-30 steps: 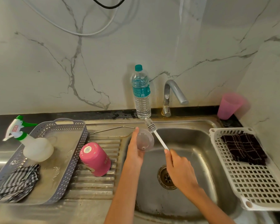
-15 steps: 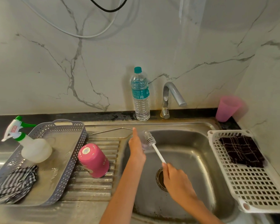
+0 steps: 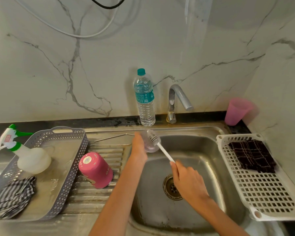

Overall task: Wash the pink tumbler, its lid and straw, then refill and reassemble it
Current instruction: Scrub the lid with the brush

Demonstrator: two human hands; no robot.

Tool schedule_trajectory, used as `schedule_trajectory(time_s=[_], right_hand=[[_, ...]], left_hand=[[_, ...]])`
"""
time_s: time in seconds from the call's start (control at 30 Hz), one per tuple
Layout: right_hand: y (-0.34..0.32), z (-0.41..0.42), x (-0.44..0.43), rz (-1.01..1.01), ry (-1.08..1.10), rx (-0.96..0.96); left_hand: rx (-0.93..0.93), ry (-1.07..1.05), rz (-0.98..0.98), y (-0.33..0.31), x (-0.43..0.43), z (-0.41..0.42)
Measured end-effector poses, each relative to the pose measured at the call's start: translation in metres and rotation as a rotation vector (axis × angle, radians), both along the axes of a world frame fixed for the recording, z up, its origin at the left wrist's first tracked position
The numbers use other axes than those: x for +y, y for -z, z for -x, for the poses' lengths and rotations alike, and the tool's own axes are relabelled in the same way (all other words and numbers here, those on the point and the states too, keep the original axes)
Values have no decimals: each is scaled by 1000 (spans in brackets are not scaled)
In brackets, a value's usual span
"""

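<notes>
My left hand point(image 3: 138, 147) holds the clear lid point(image 3: 149, 145) upright over the left rim of the sink point(image 3: 209, 167). My right hand point(image 3: 186, 179) grips the white handle of a bottle brush point(image 3: 158, 143), whose bristle head lies against the lid's face. The pink tumbler point(image 3: 96, 170) stands upside down and tilted on the ribbed drainboard. The metal straw point(image 3: 114, 137) lies on the steel behind the drainboard, its right end hidden by my left hand.
A water bottle point(image 3: 144, 99) and the tap point(image 3: 176, 101) stand at the back of the sink. A grey basket point(image 3: 78, 145) with a spray bottle point(image 3: 26, 155) and striped cloth sits left. A white rack point(image 3: 262, 189) with a dark cloth is right; a pink cup point(image 3: 238, 110) is behind it.
The brush head has slid back and forth across the lid, down and then up again. My left hand has kept the lid near the sink's left rim, turning it slightly.
</notes>
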State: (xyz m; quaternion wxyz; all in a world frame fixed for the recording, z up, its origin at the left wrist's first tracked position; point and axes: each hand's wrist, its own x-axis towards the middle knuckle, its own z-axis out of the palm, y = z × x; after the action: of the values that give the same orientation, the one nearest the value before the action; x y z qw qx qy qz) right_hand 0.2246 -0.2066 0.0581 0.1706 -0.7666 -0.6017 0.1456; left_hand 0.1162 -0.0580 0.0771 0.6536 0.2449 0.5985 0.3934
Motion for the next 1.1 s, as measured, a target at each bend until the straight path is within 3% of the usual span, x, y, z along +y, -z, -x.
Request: schedule_trajectory(time_s=[0.23,0.37,0.57,0.7,0.87,1.0,1.1], right_hand=[[-5,2,9,-43,4,-33],[-1,6,-14,-16,-24,6],[-10,5,13,-71,6,-16],[-4,5,-9,-19,-23,-18],[-11,1,18,-81,-6,-13],[-8,2,-1,-35,-24,-3],[-14,-1,18,-81,-17,-14]], left_hand=[[-5,44,-31,-4,-17,-2],[-50,-77,-65,-10,6,17],[45,80,-71,-8,-16,0],[-45,-63,-69,-16,2,13],[-14,43,-79,-18,-16,-6],[-28,-87,-79,-22,8,7],[36,17,-98,-16,-10,-7]])
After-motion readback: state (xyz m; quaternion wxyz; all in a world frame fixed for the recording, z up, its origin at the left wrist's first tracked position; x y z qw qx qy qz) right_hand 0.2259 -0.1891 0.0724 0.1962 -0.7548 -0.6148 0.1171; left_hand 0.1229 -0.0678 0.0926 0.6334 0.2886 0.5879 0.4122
